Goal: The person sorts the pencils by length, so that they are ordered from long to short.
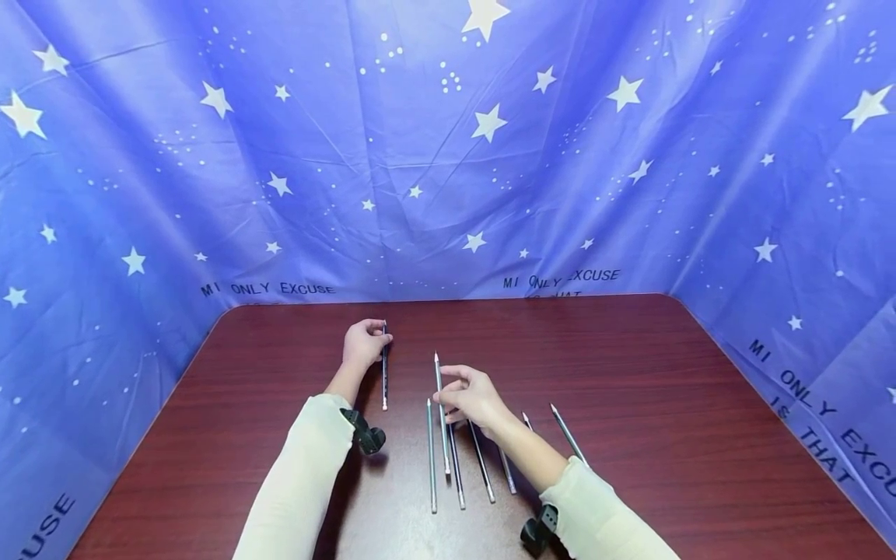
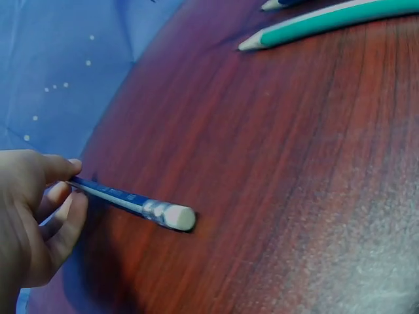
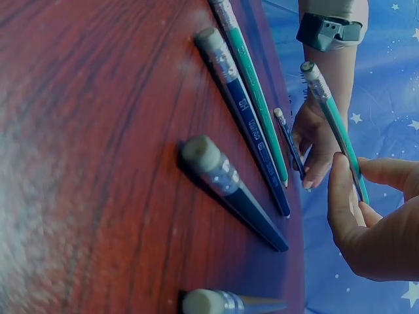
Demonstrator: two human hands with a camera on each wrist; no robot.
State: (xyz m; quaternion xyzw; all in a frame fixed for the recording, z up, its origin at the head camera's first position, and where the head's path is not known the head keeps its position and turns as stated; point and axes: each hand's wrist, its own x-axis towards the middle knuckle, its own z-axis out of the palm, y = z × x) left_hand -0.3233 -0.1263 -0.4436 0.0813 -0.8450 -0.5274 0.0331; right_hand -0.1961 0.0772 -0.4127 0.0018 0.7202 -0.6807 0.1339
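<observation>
Near the back of the table, my left hand [image 1: 364, 344] pinches a dark blue pencil [image 1: 385, 377] by its upper end; the left wrist view shows its white eraser [image 2: 180, 218] pointing away from the fingers. My right hand [image 1: 476, 400] pinches a green pencil [image 1: 442, 424], which the right wrist view shows raised off the table, eraser end up [image 3: 334, 121]. Beside it lies another green pencil [image 1: 432, 467]. Dark pencils [image 1: 456, 467] [image 1: 481, 463] lie under and beside my right hand, roughly side by side, their tips partly hidden by it.
Further right on the brown table [image 1: 630, 373], a pencil [image 1: 507, 470] is partly covered by my right forearm, and another [image 1: 568, 432] lies slanted beyond it. A blue curtain with white stars [image 1: 420, 155] surrounds the table's back and sides. Both wrists wear black devices.
</observation>
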